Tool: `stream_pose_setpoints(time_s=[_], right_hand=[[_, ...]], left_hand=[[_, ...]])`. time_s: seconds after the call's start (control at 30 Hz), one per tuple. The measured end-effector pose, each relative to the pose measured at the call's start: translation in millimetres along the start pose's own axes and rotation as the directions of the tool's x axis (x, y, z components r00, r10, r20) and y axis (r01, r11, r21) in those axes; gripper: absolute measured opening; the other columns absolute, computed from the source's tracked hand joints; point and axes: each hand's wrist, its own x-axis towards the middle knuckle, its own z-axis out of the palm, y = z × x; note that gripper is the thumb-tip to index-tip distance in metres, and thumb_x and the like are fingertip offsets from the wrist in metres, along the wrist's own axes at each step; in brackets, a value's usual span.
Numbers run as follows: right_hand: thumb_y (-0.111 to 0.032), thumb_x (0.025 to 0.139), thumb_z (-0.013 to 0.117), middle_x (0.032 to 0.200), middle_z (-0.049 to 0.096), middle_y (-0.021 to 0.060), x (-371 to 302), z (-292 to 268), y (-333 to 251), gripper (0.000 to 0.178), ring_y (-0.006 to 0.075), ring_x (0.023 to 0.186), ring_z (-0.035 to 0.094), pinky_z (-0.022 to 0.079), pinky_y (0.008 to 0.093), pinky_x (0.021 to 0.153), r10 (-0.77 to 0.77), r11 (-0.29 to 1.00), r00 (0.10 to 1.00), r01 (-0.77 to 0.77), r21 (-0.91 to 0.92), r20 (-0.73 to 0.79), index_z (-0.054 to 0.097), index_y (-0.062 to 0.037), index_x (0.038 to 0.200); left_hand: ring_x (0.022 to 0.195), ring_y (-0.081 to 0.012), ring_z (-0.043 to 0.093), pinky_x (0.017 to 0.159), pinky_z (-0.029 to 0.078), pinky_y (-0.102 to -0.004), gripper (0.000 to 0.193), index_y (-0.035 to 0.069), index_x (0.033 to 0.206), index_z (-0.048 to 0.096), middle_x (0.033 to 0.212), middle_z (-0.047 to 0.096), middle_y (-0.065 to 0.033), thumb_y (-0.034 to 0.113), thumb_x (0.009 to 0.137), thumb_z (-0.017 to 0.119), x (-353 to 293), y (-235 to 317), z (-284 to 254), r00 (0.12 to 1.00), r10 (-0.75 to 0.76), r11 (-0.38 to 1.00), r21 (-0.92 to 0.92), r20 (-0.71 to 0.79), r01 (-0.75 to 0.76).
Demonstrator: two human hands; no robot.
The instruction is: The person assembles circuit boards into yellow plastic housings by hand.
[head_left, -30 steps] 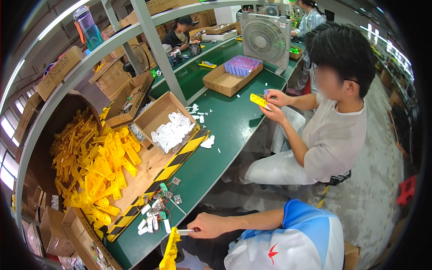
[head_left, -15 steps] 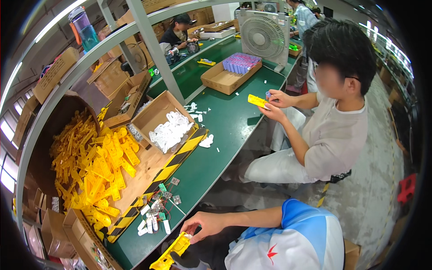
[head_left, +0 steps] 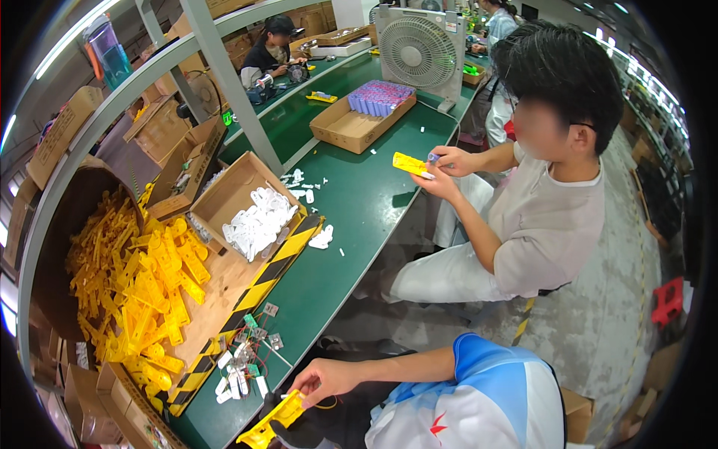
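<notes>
A long yellow plastic housing [head_left: 263, 430], tilted with its hollow side up, is held low at the near table edge. My left hand [head_left: 288, 435], in a dark glove and partly cut off by the lower rim, grips its near part. Bare, my right hand [head_left: 327, 379] is closed with its fingertips at the housing's far end; whatever they pinch there is mostly hidden. A thin orange-red wire [head_left: 327, 406] shows below that hand. Nearest on the table lies a heap of white parts [head_left: 233, 384] with small wired circuit boards [head_left: 254, 329].
Many yellow housings [head_left: 149, 292] spill from a drum onto a wooden board edged with striped tape [head_left: 258, 288]. Beyond are a carton of white pieces [head_left: 224, 202], a carton of purple cells [head_left: 348, 138] and a fan [head_left: 419, 52]. A co-worker [head_left: 550, 217] sits at right, holding another yellow housing.
The view has shifted, so most things sit further left. My right fingers have closed in on the housing's end, covering a white bit seen there before. The wire now shows below my hand.
</notes>
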Motion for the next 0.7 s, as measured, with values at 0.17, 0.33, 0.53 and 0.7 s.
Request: stream_pose_setpoints(time_s=[0.17, 0.33, 0.53, 0.7], right_hand=[[-0.016, 0.093, 0.065, 0.095, 0.07, 0.0045, 2, -15, 21, 0.032, 0.005, 0.086, 0.063, 0.051, 0.022, 0.079, -0.059, 0.986, 0.996, 0.048, -0.159, -0.062, 0.062, 0.0046, 0.118], [-0.011, 0.09, 0.064, 0.073, 0.06, -0.0019, 4, -19, 30, 0.025, 0.0012, 0.064, 0.05, 0.043, 0.0193, 0.059, -0.053, 0.998, 0.964, 0.041, -0.054, -0.26, 0.063, 0.0063, 0.108], [-0.009, 0.093, 0.061, 0.075, 0.059, -0.004, 1, -56, 25, 0.027, 0.0003, 0.07, 0.05, 0.042, 0.0187, 0.063, 0.035, 0.999, 0.957, -0.041, -0.014, -0.287, 0.061, 0.0044, 0.115], [-0.011, 0.092, 0.062, 0.078, 0.063, -0.0042, -14, -88, 21, 0.022, 0.0, 0.07, 0.051, 0.042, 0.0184, 0.063, 0.091, 0.995, 0.912, -0.065, 0.079, -0.399, 0.064, 0.003, 0.109]], left_hand=[[0.081, -0.0252, 0.064, 0.071, 0.051, -0.0354, 0.035, -0.003, 0.101, 0.064, 0.091, 0.065, -0.013, 0.031, 0.096, 0.057, -2, 19, 17, 0.999, 0.047, 0.996, 0.07, -0.003, -0.047], [0.082, -0.0258, 0.064, 0.072, 0.051, -0.036, 0.035, -0.002, 0.101, 0.064, 0.091, 0.066, -0.0131, 0.031, 0.096, 0.057, -2, 46, 41, 0.996, 0.087, 0.984, 0.16, -0.02, -0.083], [0.082, -0.0265, 0.064, 0.073, 0.051, -0.0367, 0.035, -0.002, 0.101, 0.065, 0.091, 0.066, -0.0132, 0.032, 0.095, 0.057, 2, 84, 72, 0.989, 0.139, 0.956, 0.266, -0.045, -0.122], [0.076, -0.0237, 0.064, 0.066, 0.05, -0.0345, 0.032, 0.0, 0.096, 0.066, 0.087, 0.066, -0.0109, 0.031, 0.096, 0.057, 21, 170, 79, 0.799, 0.594, 0.596, 0.614, 0.095, -0.517]])
